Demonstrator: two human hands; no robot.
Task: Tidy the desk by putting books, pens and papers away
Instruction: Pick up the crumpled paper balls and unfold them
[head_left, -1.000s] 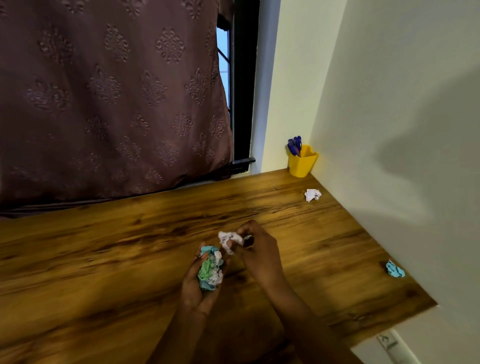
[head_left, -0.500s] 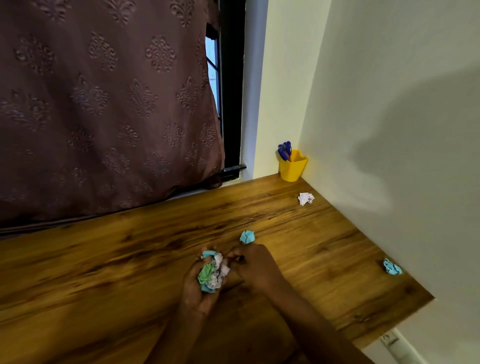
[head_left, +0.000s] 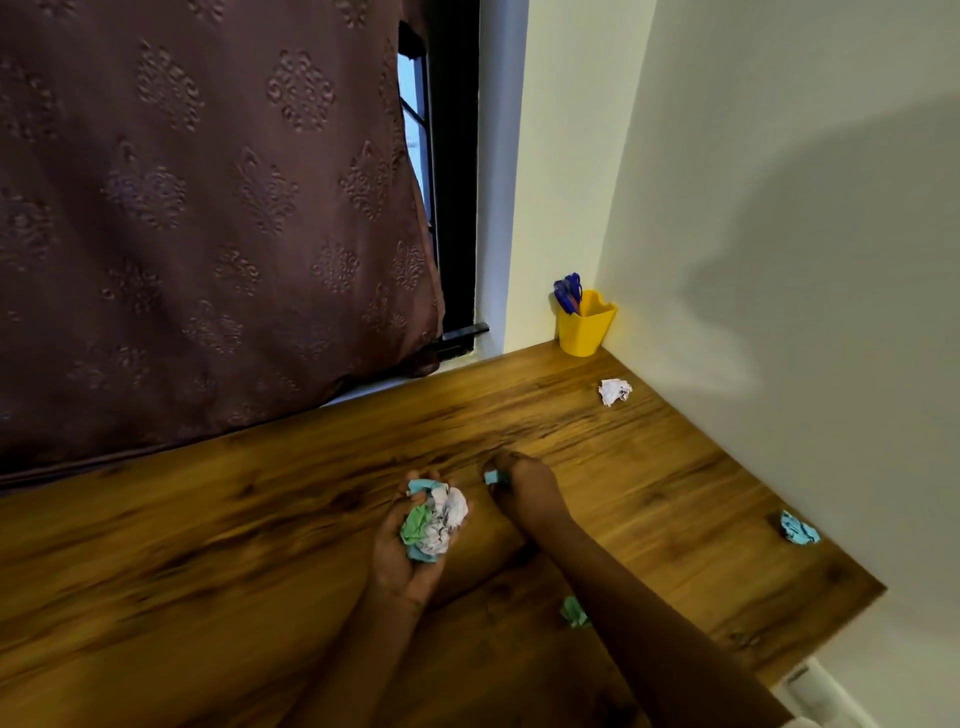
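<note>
Left grip (head_left: 406, 552) cupped round bundle of crumpled papers (head_left: 437, 517), right grip (head_left: 523, 487) at its 2 o'clock, pinching blue paper scrap (head_left: 491, 477) on tabletop (head_left: 249, 525), white wad (head_left: 614, 391) farther toward 1 o'clock.

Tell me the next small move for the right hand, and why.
Probably lift the blue scrap and drop it into the wad of crumpled papers cupped in the left hand. The right hand pinches that scrap on the desk, close beside the wad. The white scrap, far blue scrap and green scrap can wait.
</note>
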